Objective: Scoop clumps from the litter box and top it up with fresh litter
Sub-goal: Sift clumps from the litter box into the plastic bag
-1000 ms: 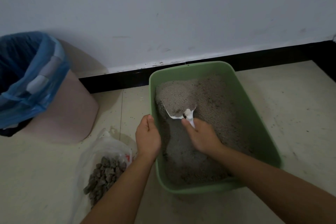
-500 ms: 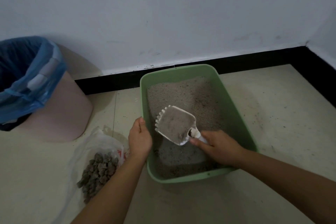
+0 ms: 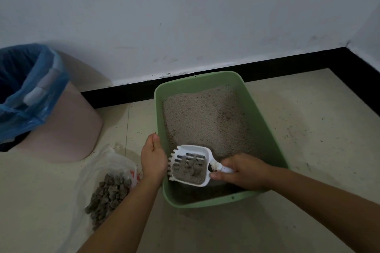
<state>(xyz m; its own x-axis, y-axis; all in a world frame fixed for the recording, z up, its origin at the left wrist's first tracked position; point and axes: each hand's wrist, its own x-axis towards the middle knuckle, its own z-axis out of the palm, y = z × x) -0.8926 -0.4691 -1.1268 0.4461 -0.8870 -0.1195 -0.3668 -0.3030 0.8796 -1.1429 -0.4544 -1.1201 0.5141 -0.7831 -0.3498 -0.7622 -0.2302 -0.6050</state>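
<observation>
A green litter box (image 3: 265,127) full of grey litter (image 3: 207,117) sits on the floor by the wall. My right hand (image 3: 244,172) grips the handle of a white slotted scoop (image 3: 190,165), held level above the box's near left corner with grey litter lying in it. My left hand (image 3: 153,157) grips the box's left rim, fingers curled over the edge. A clear plastic bag (image 3: 107,168) lies open on the floor left of the box with a pile of grey clumps (image 3: 109,195) on it.
A pink bin (image 3: 65,129) lined with a blue bag (image 3: 30,92) stands at the left. A black skirting board (image 3: 267,68) runs along the white wall behind the box. Loose grains dot the beige floor to the right.
The scoop has risen out of the litter at the box's far end and come back toward the near left corner; most of its loose litter has sifted through. My left hand stays on the rim.
</observation>
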